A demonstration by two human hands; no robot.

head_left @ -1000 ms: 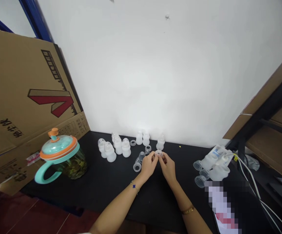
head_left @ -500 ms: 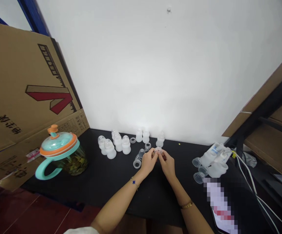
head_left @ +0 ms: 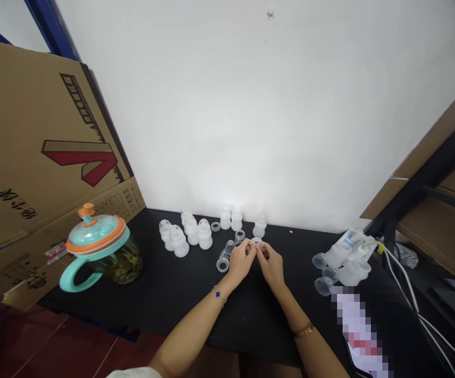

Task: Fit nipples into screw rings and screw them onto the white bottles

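Observation:
Between them, my left hand (head_left: pixel 242 258) and my right hand (head_left: pixel 270 262) pinch a white bottle collar ring (head_left: pixel 257 241) over the black table. Both hands are closed, thumbs and fingertips meeting at the ring; anything inside it is largely hidden. Just left of my left hand lie a loose collar ring (head_left: pixel 222 264) and a clear cap (head_left: pixel 230 247). Beyond the hands a small baby bottle (head_left: pixel 260 224) stands near the wall. Two more bottles (head_left: pixel 236 219) stand left of it, beside another loose ring (head_left: pixel 215 226). Several capped baby bottles (head_left: pixel 179 242) stand grouped further left.
A teal and orange lidded jug (head_left: pixel 101 247) with leaves inside stands at the left, by a cardboard box (head_left: pixel 34 147). To the right are clear domed caps (head_left: pixel 324 285), white bottles (head_left: pixel 353 273), white cables (head_left: pixel 404 289) and a phone (head_left: pixel 361 336) on the black table (head_left: pixel 164 299).
The whole view has shifted slightly. My hands keep nearly the same pinch on the collar ring, and the bottles on the table stay where they were.

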